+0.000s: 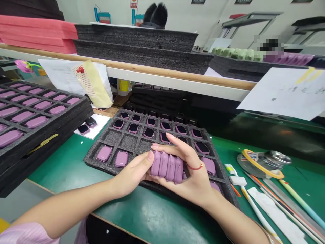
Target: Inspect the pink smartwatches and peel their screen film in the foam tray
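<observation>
Several purple watch cases [167, 166] stand side by side in a row between my two hands, over the front of a black foam tray [106, 137]. My right hand [194, 169] cradles the row from below and the right, its index finger raised. At the row's left end my left hand [137, 169] presses its thumb against the outermost case, its other fingers hidden behind. Purple watches with dark screens [148, 132] fill the tray's farther pockets. Near the front edge lie cases with their purple backs up [122, 159]; a few pockets beside them hold nothing.
Another foam tray of purple cases [42, 119] stands raised at the left. Two watches [87, 125] lie on a white pad. At the right are a metal-topped bottle [270, 162], a toothbrush [254, 203] and thin tools. A shelf [177, 79] crosses above, carrying foam sheets.
</observation>
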A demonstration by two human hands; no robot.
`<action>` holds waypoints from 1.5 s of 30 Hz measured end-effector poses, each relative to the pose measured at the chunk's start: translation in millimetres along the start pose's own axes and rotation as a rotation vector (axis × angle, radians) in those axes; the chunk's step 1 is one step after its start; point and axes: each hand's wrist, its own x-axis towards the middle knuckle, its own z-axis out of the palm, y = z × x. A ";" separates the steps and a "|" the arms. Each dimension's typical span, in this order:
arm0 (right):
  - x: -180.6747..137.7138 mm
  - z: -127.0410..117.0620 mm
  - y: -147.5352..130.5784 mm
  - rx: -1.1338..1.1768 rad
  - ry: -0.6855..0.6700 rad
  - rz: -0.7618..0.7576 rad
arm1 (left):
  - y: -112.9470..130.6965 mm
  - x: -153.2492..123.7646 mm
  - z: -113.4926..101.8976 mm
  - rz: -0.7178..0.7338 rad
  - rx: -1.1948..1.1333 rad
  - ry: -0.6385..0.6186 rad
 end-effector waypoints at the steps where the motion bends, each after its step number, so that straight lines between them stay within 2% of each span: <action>1: -0.2 0.1 0.2 0.000 -0.001 -0.003 | 0.6 0.3 0.2 -0.002 0.004 0.002; 4: -0.5 1.0 0.4 0.000 -0.017 -0.005 | 3.1 0.9 1.1 -0.002 0.034 0.001; 8: -0.5 3.0 -1.4 -0.043 -0.083 -0.045 | 8.6 0.2 1.9 0.079 0.232 0.029; 11: -0.2 2.4 -3.0 -0.059 -0.091 -0.034 | 13.2 -1.2 1.9 0.089 0.321 -0.003; 23: -4.3 -3.6 -0.7 0.011 -0.051 0.029 | 18.2 -2.9 6.0 -0.017 0.300 -0.072; 37: -4.3 -5.2 -6.8 -0.009 -0.067 0.007 | 22.9 -3.4 5.5 0.017 0.277 -0.143; 45: -3.9 -2.2 -2.0 -0.014 -0.063 -0.006 | 20.0 -1.5 7.0 0.025 0.279 -0.064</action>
